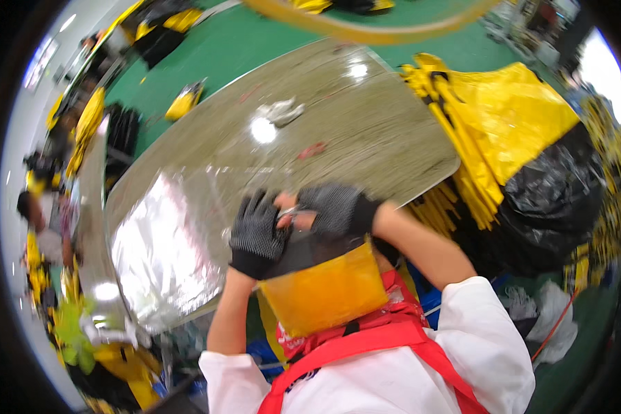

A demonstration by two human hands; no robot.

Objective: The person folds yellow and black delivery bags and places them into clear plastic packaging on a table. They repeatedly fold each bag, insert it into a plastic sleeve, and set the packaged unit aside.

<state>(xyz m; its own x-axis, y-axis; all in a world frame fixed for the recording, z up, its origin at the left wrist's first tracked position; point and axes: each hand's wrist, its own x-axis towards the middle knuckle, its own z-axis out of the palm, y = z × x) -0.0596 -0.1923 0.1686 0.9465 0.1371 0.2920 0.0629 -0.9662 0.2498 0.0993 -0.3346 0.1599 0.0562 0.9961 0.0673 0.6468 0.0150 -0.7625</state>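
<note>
A folded yellow-and-black plastic bundle (328, 293) is right in front of my body, over the near edge of the table. My left hand (259, 231), in a grey dotted glove with a black cuff, is closed on its black upper left edge. In a matching glove with bare fingertips, my right hand (334, 210) reaches in from the right and is closed at the same black end, close to the left thumb. Slight motion blur covers the fingertips. Clear plastic film (165, 241) lies on the table to the left of my hands.
The wood-grain table (366, 131) bears a crumpled white glove (281, 112) and a small reddish scrap (312, 150). Yellow-and-black plastic sheets (504, 103) hang at its right end. A yellow-and-black packet (185, 102) is on the green floor beyond. A person (48, 224) is at far left.
</note>
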